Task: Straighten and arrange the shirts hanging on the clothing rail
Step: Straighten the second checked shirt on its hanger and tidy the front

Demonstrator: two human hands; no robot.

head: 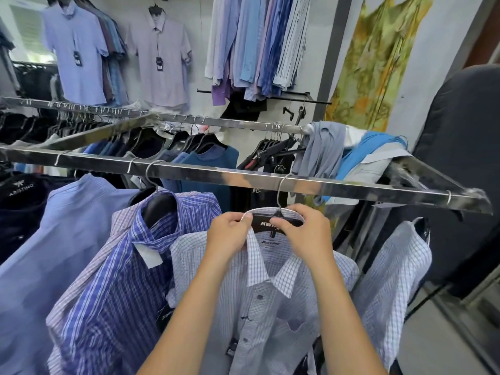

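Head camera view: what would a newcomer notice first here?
Dead centre, the left hand and right hand pinch the collar of a white checked shirt on a black hanger, which hangs from a shiny metal rail running across the picture. To its left a blue striped shirt hangs askew. At upper right a yellow-green dress stands out against the wall.

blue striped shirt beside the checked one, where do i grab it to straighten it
Likely the black hanger exposed inside its open collar, from the front and above: the collar gapes toward you, and the blue striped shirt hangs skewed on the rail.
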